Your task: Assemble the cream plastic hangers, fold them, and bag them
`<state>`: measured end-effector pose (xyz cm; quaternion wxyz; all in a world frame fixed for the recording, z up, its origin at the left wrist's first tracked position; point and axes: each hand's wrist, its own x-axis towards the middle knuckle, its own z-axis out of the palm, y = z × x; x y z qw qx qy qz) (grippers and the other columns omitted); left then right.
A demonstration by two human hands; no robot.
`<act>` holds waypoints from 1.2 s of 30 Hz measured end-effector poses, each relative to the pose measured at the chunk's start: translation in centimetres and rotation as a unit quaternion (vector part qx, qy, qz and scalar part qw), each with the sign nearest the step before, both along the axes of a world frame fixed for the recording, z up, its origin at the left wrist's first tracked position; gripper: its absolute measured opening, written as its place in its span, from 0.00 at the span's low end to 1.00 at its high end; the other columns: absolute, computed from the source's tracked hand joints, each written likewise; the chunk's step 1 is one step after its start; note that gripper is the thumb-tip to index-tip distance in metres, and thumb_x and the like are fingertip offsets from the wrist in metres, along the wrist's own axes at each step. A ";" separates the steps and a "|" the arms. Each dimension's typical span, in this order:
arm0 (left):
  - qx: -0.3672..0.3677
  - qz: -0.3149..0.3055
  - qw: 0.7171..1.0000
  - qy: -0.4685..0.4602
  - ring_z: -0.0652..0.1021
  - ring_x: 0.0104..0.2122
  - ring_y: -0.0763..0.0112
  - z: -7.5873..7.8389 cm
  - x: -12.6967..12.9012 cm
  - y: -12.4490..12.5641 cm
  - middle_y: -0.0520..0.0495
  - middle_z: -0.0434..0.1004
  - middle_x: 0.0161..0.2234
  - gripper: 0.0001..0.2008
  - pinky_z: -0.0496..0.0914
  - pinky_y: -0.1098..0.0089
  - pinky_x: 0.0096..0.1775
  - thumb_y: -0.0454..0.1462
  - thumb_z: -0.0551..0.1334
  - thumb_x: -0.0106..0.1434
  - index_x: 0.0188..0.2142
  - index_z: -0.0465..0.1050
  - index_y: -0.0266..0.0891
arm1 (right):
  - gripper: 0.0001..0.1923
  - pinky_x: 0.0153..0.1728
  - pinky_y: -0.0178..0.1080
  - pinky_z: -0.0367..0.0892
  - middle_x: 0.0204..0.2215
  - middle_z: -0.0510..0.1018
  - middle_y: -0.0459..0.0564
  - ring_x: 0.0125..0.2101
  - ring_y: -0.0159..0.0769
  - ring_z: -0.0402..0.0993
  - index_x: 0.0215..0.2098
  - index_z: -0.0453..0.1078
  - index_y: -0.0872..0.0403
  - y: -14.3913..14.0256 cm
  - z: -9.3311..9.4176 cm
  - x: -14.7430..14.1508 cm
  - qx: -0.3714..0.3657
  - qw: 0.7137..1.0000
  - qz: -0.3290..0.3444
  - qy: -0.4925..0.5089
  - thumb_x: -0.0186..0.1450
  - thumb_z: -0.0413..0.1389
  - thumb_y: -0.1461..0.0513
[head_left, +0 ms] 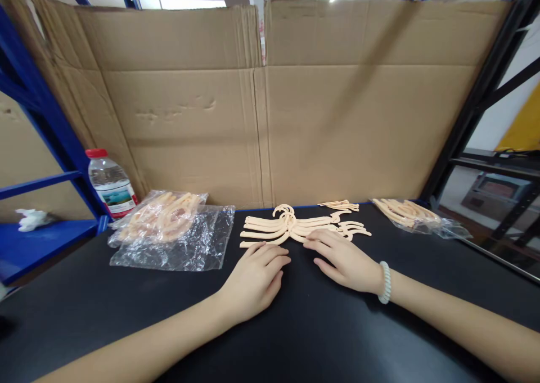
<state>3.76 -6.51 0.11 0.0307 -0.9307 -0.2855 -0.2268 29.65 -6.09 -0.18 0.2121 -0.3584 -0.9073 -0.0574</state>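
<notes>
The black matte table carries all items along its far edge. Near the far-left corner, a clear plastic bag of peach plastic hangers remains full, lying on flat empty bags. A second bagged bundle sits toward the far-right corner, unopened as far as visible. Between them, a fanned stack of loose peach hangers lies unpacked. The left hand and right hand rest open and flat, gripping nothing, fingertips touching the stack.
</notes>
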 end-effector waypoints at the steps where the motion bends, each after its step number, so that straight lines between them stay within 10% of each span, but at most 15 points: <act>1: -0.007 0.001 1.000 -0.005 0.74 0.50 0.61 0.0 0.0 0.0 0.44 0.76 0.49 0.14 0.66 0.56 0.55 0.30 0.54 0.64 0.48 0.71 0.39 | 0.17 0.54 0.49 0.64 0.51 0.73 0.57 0.52 0.44 0.66 0.54 0.66 0.55 -0.2 0.0 0.0 -0.012 1.000 0.020 0.004 0.68 0.48 0.64; 16: -0.051 0.034 0.998 0.004 0.71 0.53 0.58 0.1 -0.1 0.4 0.41 0.73 0.53 0.15 0.66 0.54 0.55 0.32 0.56 0.64 0.50 0.70 0.39 | 0.13 0.48 0.45 0.68 0.43 0.75 0.54 0.45 0.40 0.69 0.48 0.70 0.54 -0.2 0.0 0.2 -0.052 0.993 0.082 0.062 0.68 0.49 0.66; 36: -0.071 0.019 0.997 -0.001 0.72 0.52 0.58 0.2 0.0 0.3 0.40 0.73 0.51 0.15 0.68 0.54 0.54 0.32 0.56 0.63 0.49 0.70 0.37 | 0.45 0.63 0.57 0.49 0.66 0.53 0.66 0.66 0.55 0.45 0.67 0.51 0.65 4.8 -1.1 0.2 -0.072 0.984 -0.148 -0.075 0.67 0.36 0.38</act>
